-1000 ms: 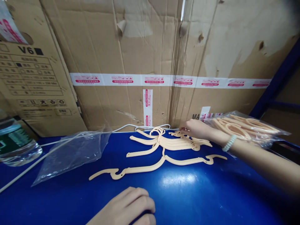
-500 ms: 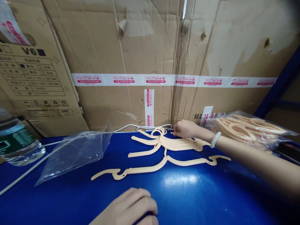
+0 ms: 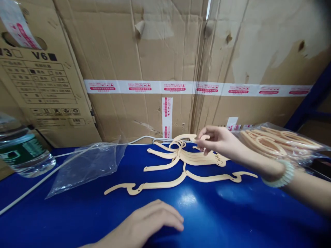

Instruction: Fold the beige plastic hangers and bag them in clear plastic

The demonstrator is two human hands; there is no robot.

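Note:
My right hand (image 3: 213, 139) is raised over the back of the blue table, its fingers pinched on a cream plastic hanger piece (image 3: 186, 136). The curved piece sticks out to the left of my fingertips; the rest is hidden by the hand. Just below lies a stack of cream folding clothes hangers (image 3: 198, 157), with arms spread left and right. In front of the stack, one hanger (image 3: 162, 184) lies unfolded with both arms stretched out. My left hand (image 3: 152, 220) hovers or rests near the front edge, fingers extended and holding nothing.
A bag of hangers (image 3: 279, 139) lies at the right, beside a dark object (image 3: 322, 168). On the left are an empty clear plastic bag (image 3: 88, 165), a white cable (image 3: 33, 186) and a water bottle (image 3: 26, 151). Cardboard (image 3: 144, 113) stands along the back.
My right hand has risen off the table beside the stack, lifting the hanger piece. My left hand has shifted slightly right and its fingers have straightened.

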